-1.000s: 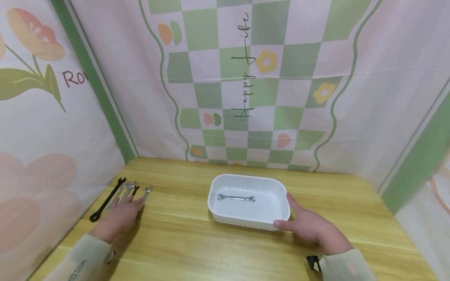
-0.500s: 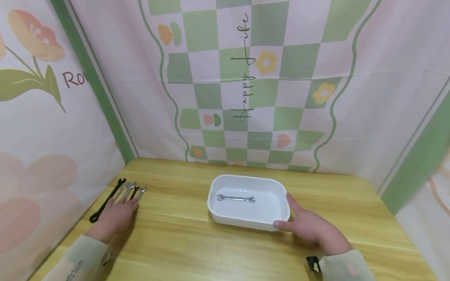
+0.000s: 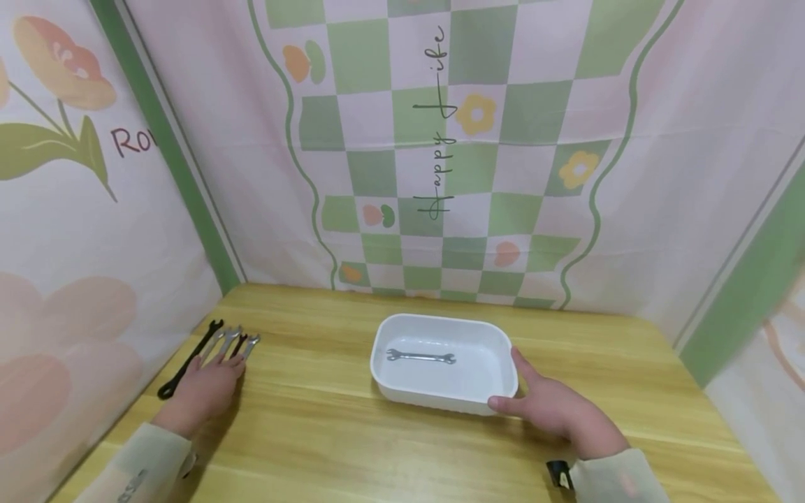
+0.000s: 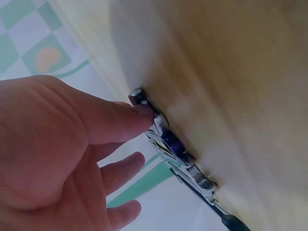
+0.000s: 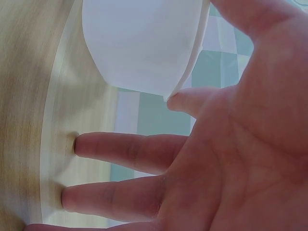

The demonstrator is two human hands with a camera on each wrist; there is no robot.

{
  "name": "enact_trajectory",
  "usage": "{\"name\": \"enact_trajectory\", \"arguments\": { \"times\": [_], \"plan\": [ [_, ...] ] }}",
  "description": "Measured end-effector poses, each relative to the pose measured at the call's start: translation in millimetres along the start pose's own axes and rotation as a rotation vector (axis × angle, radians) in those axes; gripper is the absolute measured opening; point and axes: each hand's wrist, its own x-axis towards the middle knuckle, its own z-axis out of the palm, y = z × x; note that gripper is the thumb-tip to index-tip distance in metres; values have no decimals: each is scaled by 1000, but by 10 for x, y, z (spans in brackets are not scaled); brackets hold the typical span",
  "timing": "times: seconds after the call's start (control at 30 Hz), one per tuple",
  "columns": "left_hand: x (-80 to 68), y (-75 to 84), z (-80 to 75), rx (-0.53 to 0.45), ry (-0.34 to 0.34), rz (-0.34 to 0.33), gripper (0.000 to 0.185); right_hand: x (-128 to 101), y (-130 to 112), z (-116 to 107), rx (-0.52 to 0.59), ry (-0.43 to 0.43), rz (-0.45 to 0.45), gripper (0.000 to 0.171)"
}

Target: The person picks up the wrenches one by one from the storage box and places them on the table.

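Left hand (image 3: 204,390), fingers flat on the row of wrenches (image 3: 231,342) at the table's (image 3: 352,447) left edge, best pinches one clear of its neighbours, while right hand (image 3: 553,409), spread, steadies the white tray (image 3: 503,349) holding one silver wrench (image 3: 421,357).

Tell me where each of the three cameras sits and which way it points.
Head: looks forward and down at the wooden table; both hands and sleeves show.
Left wrist: beside the left hand, facing the row of metal spanners.
Right wrist: under the right hand, facing the white plastic tray.
The tray also shows in the head view.
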Motion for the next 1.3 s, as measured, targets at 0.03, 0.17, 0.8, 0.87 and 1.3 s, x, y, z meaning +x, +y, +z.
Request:
{"name": "enact_trajectory", "arguments": {
  "times": [0.03, 0.17, 0.8, 0.87, 1.3],
  "plan": [
    [3, -2, 2, 4, 0, -1, 43, -1, -1, 0, 1, 0, 1, 119],
    [5, -1, -5, 6, -7, -10, 44, -5, -3, 1, 2, 3, 6, 120],
    [487, 574, -596, -1009, 322, 437, 70, -1, 15, 21, 14, 2, -8, 120],
    [578, 696, -738, -1189, 233, 523, 72, -1, 18, 22, 11, 3, -11, 119],
    [1203, 1454, -1255, -1056, -156, 680, 99, 6, 18, -5, 1, -1, -12, 120]
  ]
}}
